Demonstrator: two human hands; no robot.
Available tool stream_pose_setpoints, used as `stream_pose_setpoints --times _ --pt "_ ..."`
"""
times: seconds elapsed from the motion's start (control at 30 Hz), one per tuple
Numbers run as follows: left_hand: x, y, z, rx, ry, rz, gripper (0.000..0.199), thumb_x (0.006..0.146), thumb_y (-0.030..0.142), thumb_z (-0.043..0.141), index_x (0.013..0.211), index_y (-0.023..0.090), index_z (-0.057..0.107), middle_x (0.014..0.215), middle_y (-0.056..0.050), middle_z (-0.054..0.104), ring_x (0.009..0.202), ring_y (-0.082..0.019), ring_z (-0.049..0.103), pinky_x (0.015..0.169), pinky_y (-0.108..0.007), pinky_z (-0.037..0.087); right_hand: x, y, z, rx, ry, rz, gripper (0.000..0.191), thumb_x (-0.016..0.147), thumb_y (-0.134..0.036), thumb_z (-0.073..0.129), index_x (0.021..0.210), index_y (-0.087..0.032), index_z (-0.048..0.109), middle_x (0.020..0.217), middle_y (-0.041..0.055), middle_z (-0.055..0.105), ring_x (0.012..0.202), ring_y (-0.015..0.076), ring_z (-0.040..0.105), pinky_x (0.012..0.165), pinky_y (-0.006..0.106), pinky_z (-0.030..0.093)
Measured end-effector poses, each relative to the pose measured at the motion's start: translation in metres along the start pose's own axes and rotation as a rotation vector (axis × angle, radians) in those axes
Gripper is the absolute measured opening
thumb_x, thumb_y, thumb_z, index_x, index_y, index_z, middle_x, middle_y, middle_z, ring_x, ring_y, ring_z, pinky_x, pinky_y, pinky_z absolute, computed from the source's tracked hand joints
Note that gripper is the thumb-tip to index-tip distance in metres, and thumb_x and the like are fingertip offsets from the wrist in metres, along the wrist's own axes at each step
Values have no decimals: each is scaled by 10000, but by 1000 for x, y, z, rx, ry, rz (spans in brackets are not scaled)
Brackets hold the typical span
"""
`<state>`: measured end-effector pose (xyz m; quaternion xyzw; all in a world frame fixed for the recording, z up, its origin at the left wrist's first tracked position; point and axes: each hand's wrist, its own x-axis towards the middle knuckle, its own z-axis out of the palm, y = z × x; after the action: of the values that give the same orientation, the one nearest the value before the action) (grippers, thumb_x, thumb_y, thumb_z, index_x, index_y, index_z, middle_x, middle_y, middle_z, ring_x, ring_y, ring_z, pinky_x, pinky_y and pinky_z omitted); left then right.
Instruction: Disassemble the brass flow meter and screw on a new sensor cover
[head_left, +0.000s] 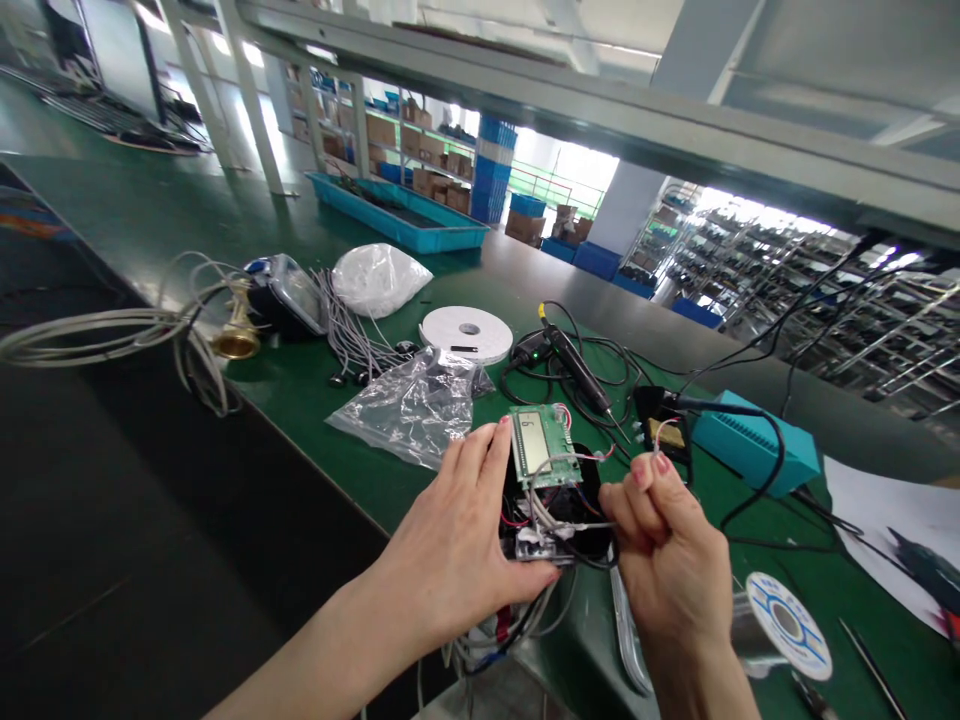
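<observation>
The left hand [457, 530] is half curled around a small, open, black plastic housing [594, 482] at the near edge of the green-topped workbench [375, 490]. Its fingers lie together along the housing's left side, the fingertips reaching the left edge of a green rectangular circuit board [564, 445] with a grey display screen [535, 443], while the thumb is spread away from them, across the housing's near end. The grip is as wide as the housing and has hold of it.

The board sits tilted over the far part of the housing, and a bundle of grey insulated wires [546, 515] shows in the nearer part.

The right hand [667, 545] is closed just to the right of the housing, its thumb and index finger pressed together in a pinch. A thin, pale pinkish wire [660, 434] rises from between those fingertips. The other fingers are folded toward the palm; whether they also hold anything cannot be told.

Beyond the hands lie a crumpled clear plastic bag [412, 410] and a black, pen-shaped tool with a thin metal tip [576, 368]. A solder-like spool with a white-and-blue round flange [787, 622] is near the right wrist.
</observation>
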<state>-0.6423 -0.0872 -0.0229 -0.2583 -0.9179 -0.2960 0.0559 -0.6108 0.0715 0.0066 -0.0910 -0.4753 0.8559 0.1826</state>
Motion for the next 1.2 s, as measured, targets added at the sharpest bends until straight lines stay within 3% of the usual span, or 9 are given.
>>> stream_pose_setpoints --times 0.2,0.37,0.43,0.53,0.63,0.73,0.8,1.03,1.2 --pt "2 0 1 -44 48 6 1047 592 452 740 1411 70 212 1395 -178 295 1281 -323 287 1096 -467 334 3 -3 3 -168 -75 -68 245 841 -367 579 690 -180 532 448 -85 290 434 59 239 442 214 223" --pt "5 0 -2 -48 4 -22 1060 587 461 741 1407 32 223 1392 -184 297 1276 -316 293 1103 -460 326 17 -6 -11 -701 -13 -285 279 888 -437 490 934 -185 601 572 -29 520 556 107 474 557 252 378" --pt "6 1 -3 -45 1 -25 1063 593 469 737 1407 21 221 1397 -185 292 1279 -321 286 1104 -469 321 20 -10 -15 -991 37 -459 323 892 -397 490 1122 -183 568 737 22 617 658 137 535 653 300 431" --pt "6 2 -5 -47 2 -17 1067 593 471 737 1407 15 218 1388 -178 305 1265 -320 300 1105 -463 319 18 -16 -14 -1349 67 -925 402 855 -275 561 1244 -188 508 1046 107 615 912 197 553 836 381 435" --pt "6 2 -5 -47 12 -3 1044 591 448 749 1402 35 238 1368 -159 333 1242 -310 325 1097 -445 330 10 -19 -7 -1496 -169 -1235 198 842 -184 576 1036 -192 615 1004 97 615 948 193 529 861 351 425" --pt "5 2 -3 -38 19 0 1040 594 439 761 1397 29 241 1365 -165 331 1247 -312 315 1089 -445 335 3 -16 5 -1596 -431 -1049 104 879 -229 539 877 -200 639 810 47 644 766 156 546 705 295 430" --pt "4 2 -2 -33 19 -10 1060 593 449 768 1396 12 231 1369 -178 322 1253 -316 306 1087 -448 337 0 -11 13 -1701 -481 -859 173 881 -295 542 783 -204 651 740 40 660 713 165 563 664 309 408" --pt "3 1 -2 -48 27 -7 999 602 387 707 1391 13 223 1361 -185 329 1248 -321 317 1078 -452 347 2 1 32 -1859 -395 -619 315 770 -401 657 512 -220 640 511 37 629 441 126 440 491 300 223" --pt "3 0 -1 -57 46 1 995 601 397 714 1388 36 225 1352 -180 336 1241 -326 327 1062 -463 361 -1 2 25 -1711 -317 -407 252 804 -316 578 581 -202 607 589 30 643 507 134 504 514 284 291"
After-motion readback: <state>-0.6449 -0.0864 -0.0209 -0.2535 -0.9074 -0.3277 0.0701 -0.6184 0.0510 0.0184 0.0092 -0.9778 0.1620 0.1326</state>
